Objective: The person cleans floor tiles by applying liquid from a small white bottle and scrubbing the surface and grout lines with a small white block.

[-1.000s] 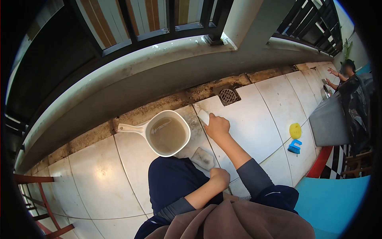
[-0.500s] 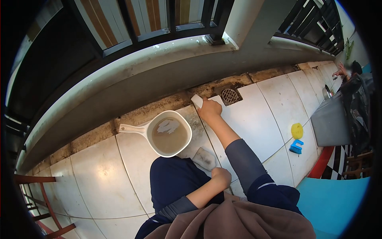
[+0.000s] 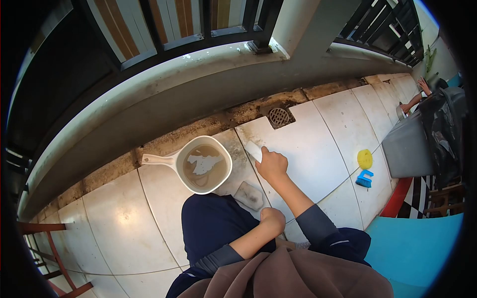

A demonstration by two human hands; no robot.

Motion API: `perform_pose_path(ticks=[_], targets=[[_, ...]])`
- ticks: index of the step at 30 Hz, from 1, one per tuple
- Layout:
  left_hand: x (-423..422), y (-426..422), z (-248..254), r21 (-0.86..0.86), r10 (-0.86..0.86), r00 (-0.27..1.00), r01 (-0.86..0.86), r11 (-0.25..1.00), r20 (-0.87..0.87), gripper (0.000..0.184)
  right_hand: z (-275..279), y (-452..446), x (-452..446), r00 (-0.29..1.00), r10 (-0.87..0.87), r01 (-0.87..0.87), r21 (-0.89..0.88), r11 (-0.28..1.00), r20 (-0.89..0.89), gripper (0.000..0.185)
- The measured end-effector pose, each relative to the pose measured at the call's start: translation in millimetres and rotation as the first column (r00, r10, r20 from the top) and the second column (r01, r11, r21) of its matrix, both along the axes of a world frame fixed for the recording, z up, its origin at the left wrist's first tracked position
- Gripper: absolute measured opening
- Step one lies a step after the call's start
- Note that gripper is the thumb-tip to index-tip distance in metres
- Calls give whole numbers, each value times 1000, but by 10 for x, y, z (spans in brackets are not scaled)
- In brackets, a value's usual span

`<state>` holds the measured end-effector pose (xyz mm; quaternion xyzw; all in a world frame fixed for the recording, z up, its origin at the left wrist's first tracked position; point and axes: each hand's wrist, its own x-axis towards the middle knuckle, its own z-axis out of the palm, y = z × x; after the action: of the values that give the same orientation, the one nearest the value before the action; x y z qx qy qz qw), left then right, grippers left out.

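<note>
My right hand (image 3: 273, 164) is closed round a white block (image 3: 254, 151), which rests against the tiled floor just below the round drain (image 3: 279, 117). My left hand (image 3: 273, 219) is bent inward by my knee, its fingers curled; what they hold, if anything, is hidden. Beside it on the tiles lies a greyish, stained block (image 3: 249, 195). To the left of both hands stands a white dipper (image 3: 228, 171) with cloudy water in it, its handle pointing left.
A yellow sponge (image 3: 364, 159) and a blue brush (image 3: 364, 179) lie to the right. Beyond them stand a grey bin (image 3: 408, 148) and another person's hands (image 3: 424, 86). A low wall (image 3: 164, 111) runs along the floor. A red metal frame (image 3: 54, 248) is at left.
My right hand moved with the white block up to the dirty edge by the wall, then back down over the tile. The other person's arms have shifted. The view has tilted slightly.
</note>
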<state>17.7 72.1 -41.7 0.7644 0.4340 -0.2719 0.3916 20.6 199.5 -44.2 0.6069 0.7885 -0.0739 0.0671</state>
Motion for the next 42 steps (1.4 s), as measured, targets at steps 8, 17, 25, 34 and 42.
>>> perform_pose_path(ticks=[8, 17, 25, 34, 42], targets=[[-80, -10, -18, 65, 23, 1000, -23, 998, 3, 31, -26, 162, -103, 1000, 11, -11, -9, 1000, 17, 39], [14, -9, -31, 28, -14, 1000, 14, 1000, -2, 22, 11, -343, 208, 1000, -29, 29, -6, 1000, -4, 37], [-54, 22, -9, 30, 19, 1000, -18, 999, -21, 25, -32, 226, -174, 999, -35, 35, -19, 999, 16, 39], [-42, 28, 77, -17, -23, 1000, 23, 1000, -11, 26, 106, -543, 320, 997, 15, -11, -58, 998, 78, 39], [31, -35, -241, 140, 29, 1000, -30, 990, 8, 22, -40, 120, -161, 1000, -1, 1, 17, 1000, 5, 35]])
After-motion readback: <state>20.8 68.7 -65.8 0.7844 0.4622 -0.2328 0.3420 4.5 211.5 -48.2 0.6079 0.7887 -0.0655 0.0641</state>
